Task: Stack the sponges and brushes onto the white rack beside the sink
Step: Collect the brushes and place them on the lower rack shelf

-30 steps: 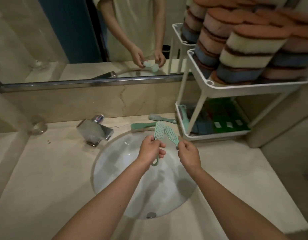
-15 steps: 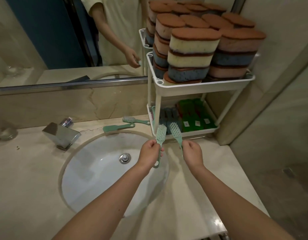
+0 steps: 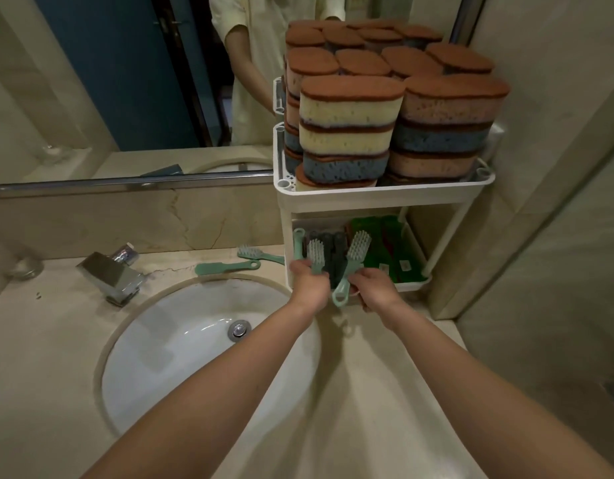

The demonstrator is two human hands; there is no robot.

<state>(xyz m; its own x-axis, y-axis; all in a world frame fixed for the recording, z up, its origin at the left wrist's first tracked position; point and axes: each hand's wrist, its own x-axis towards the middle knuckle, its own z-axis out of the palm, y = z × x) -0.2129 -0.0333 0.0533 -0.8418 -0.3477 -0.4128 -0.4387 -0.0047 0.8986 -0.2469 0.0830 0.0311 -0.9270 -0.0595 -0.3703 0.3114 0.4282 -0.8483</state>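
Our left hand (image 3: 310, 288) grips the left brush (image 3: 316, 258) and our right hand (image 3: 374, 288) grips the right brush (image 3: 355, 254), both at the rack's (image 3: 385, 198) lower front lip. Left of the rack, loose brushes (image 3: 229, 267) lie on open counter behind the sink (image 3: 181, 368). Sponges (image 3: 350, 133) fill the rack's top shelf edge to edge.

A bathroom: a round sink (image 3: 181, 361) set in a marble counter (image 3: 46, 340), a chrome tap (image 3: 112, 276), a wall mirror (image 3: 126, 81) (a blue door reflected), beige wall tiles (image 3: 558, 133).
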